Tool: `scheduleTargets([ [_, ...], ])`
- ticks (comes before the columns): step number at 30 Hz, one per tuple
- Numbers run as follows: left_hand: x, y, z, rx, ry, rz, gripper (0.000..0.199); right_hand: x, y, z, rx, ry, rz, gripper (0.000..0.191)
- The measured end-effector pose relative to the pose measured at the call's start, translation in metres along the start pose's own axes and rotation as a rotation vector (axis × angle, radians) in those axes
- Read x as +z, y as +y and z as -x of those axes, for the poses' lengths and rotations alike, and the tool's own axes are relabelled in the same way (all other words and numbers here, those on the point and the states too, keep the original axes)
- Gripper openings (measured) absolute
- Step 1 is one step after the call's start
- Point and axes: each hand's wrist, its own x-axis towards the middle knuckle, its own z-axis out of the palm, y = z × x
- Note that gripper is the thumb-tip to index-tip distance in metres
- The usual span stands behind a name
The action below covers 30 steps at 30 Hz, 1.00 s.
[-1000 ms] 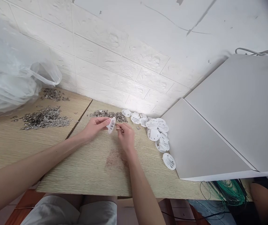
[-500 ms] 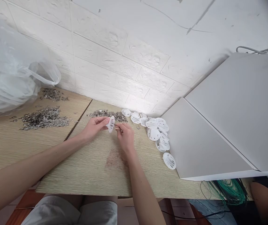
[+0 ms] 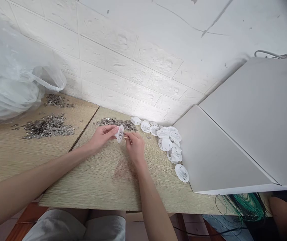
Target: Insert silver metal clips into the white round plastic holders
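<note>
My left hand (image 3: 103,135) grips a round white plastic piece (image 3: 120,134), its slotted face turned toward the right. Close beside that face is my right hand (image 3: 135,143), its fingers pinched together; whatever they hold is too small to name. Behind both hands lies a pile of small metal parts (image 3: 110,122). More white round pieces (image 3: 165,144) are heaped to the right, and a single one (image 3: 182,172) sits nearer the front.
Two more metal piles (image 3: 48,126) (image 3: 56,100) lie on the left wooden board. A clear plastic bag (image 3: 10,77) stands at the left. A large grey-white box (image 3: 223,150) is on the right, with green wires (image 3: 249,206) by its front edge.
The camera view has shifted very slightly. My hands stay in almost the same position, with the white piece still in my left hand.
</note>
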Motion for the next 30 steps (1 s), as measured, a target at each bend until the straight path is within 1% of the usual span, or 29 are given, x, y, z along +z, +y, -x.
scheduleTargets([
  [4, 0.0014, 0.0005, 0.0005, -0.014, 0.043, -0.046, 0.045, 0.0012, -0.0008, 0.0009, -0.017, -0.006, 0.069, 0.023],
  [6, 0.002, 0.0011, 0.001, -0.021, 0.047, -0.056, 0.046, 0.0017, -0.0008, 0.0013, -0.027, -0.01, 0.081, 0.024],
  [12, 0.0011, 0.0039, 0.002, -0.042, 0.017, -0.034, 0.048, 0.0013, 0.0018, 0.0012, -0.054, -0.006, 0.063, 0.025],
  [16, -0.0008, 0.0032, 0.0016, -0.031, -0.011, -0.026, 0.048, 0.0008, 0.0029, 0.0012, -0.067, 0.004, 0.046, 0.026],
  [22, -0.0015, -0.0006, 0.0009, -0.031, -0.027, 0.031, 0.045, 0.0013, 0.003, 0.0014, -0.075, 0.034, 0.033, 0.028],
  [30, 0.0013, 0.0002, 0.002, -0.02, -0.029, 0.057, 0.042, 0.0013, 0.0015, 0.0023, -0.06, 0.047, 0.019, 0.03],
])
